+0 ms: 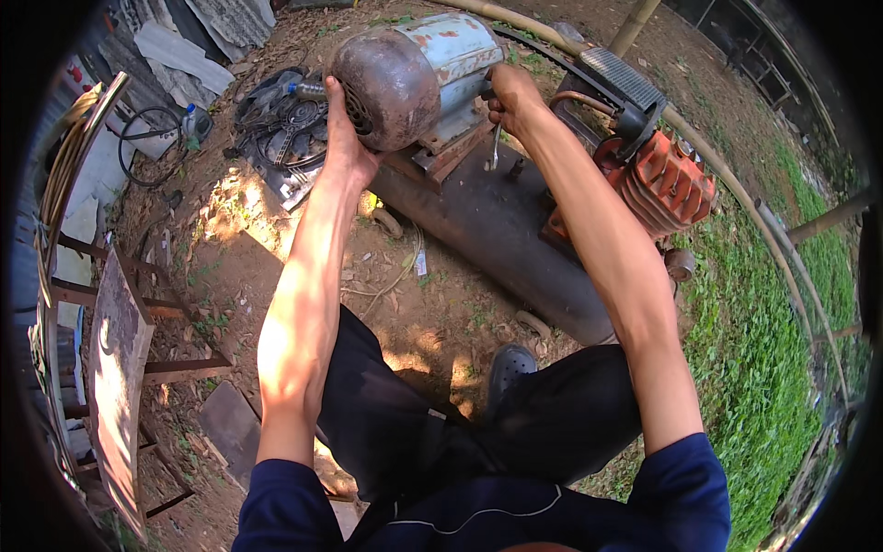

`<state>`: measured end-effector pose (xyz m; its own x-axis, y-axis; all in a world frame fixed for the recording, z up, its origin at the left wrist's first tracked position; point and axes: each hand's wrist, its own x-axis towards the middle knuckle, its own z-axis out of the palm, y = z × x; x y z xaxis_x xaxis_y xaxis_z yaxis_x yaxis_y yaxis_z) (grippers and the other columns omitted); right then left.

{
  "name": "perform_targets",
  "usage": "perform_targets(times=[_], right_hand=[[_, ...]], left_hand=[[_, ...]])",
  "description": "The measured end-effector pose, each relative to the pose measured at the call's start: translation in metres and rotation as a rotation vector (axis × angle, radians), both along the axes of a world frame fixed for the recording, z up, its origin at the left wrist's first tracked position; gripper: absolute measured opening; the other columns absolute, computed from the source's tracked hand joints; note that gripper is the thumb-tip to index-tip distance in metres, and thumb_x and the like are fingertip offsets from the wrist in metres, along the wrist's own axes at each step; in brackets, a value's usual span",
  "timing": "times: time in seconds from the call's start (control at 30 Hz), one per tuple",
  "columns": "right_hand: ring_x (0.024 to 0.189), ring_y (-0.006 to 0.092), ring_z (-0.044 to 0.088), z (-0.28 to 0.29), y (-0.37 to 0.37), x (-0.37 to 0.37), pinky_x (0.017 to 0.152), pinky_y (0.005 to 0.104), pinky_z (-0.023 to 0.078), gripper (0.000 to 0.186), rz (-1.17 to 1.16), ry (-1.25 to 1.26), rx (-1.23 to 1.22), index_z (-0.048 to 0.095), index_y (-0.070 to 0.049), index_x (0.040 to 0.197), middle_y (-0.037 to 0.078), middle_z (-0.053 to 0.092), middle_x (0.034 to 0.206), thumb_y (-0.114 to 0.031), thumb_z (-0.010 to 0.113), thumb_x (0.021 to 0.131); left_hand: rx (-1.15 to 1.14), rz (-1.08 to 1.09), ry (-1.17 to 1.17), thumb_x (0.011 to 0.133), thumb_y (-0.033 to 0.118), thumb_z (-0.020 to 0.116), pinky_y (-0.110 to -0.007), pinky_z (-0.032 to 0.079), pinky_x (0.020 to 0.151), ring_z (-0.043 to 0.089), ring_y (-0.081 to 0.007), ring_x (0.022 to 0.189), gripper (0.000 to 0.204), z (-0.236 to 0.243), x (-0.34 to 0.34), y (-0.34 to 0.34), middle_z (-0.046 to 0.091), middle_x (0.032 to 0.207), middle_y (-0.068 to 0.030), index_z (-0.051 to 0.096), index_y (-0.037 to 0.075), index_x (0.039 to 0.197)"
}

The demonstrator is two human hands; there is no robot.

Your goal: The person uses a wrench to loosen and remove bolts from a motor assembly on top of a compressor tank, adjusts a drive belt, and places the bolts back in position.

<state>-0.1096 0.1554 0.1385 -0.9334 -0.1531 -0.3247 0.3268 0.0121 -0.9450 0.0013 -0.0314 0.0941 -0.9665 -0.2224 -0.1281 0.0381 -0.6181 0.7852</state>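
An electric motor (386,87) with a rusty end cover and flaking pale-blue body sits on a rusty bracket (441,161) atop a long dark tank (478,239). My left hand (348,138) grips the motor's rusty end from the left. On the right, my right hand (510,101) is closed beside the blue body, around something dark that I cannot make out. Just below it a thin silver tool (494,147) stands or hangs. An orange finned compressor head (658,184) is at the tank's right end, beside a black perforated guard (607,74).
Tools and cables on black plastic (276,138) lie left of the motor. Corrugated sheets (184,60) and a metal frame with a board (120,359) line the left. Bamboo poles (736,170) run along the right, near grass (754,350). My legs and shoe are below.
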Motion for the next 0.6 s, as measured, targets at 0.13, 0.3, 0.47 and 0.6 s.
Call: perform_targets(times=[0.13, 0.3, 0.47, 0.6], right_hand=[[0.049, 0.0099, 0.031, 0.000, 0.006, 0.006, 0.044, 0.0282, 0.028, 0.016, 0.033, -0.002, 0.002, 0.049, -0.003, 0.098, 0.009, 0.052, 0.084, -0.015, 0.039, 0.091], [0.060, 0.0184, 0.051, -0.021, 0.005, 0.027, 0.049, 0.0321, 0.046, 0.046, -0.102, 0.099, -0.018, 0.046, 0.005, 0.117, 0.018, 0.052, 0.103, -0.037, 0.041, 0.099], [0.071, 0.0201, 0.053, -0.043, 0.021, 0.027, 0.061, 0.0321, 0.047, 0.062, 0.010, 0.102, 0.130, 0.059, 0.004, 0.107, 0.012, 0.050, 0.081, -0.051, 0.030, 0.098], [0.061, 0.0167, 0.050, -0.033, 0.037, 0.041, 0.058, 0.0335, 0.041, 0.071, 0.088, 0.183, 0.407, 0.067, 0.000, 0.088, 0.007, 0.050, 0.069, -0.057, 0.024, 0.096]], left_hand=[[-0.052, 0.003, -0.033, 0.081, 0.081, 0.027, -0.050, 0.035, 0.105, 0.041, -0.0282, 0.131, 0.092, -0.011, 0.010, -0.007, 0.036, 0.146, -0.0103, 0.026, 0.015, 0.146], [-0.231, 0.038, -0.133, 0.077, 0.085, 0.029, -0.049, 0.031, 0.107, 0.035, -0.0324, 0.133, 0.100, -0.007, 0.017, -0.005, 0.030, 0.148, -0.0136, 0.019, 0.016, 0.148], [-0.947, 0.448, -0.060, 0.067, 0.083, 0.053, -0.050, 0.018, 0.112, 0.019, -0.0411, 0.137, 0.123, -0.009, 0.030, 0.000, 0.014, 0.147, -0.0311, 0.006, 0.002, 0.148], [-1.463, 0.530, 0.064, 0.053, 0.067, 0.080, -0.052, 0.024, 0.112, 0.012, -0.0466, 0.138, 0.141, -0.001, 0.039, 0.021, 0.004, 0.145, -0.0369, -0.002, 0.000, 0.146]])
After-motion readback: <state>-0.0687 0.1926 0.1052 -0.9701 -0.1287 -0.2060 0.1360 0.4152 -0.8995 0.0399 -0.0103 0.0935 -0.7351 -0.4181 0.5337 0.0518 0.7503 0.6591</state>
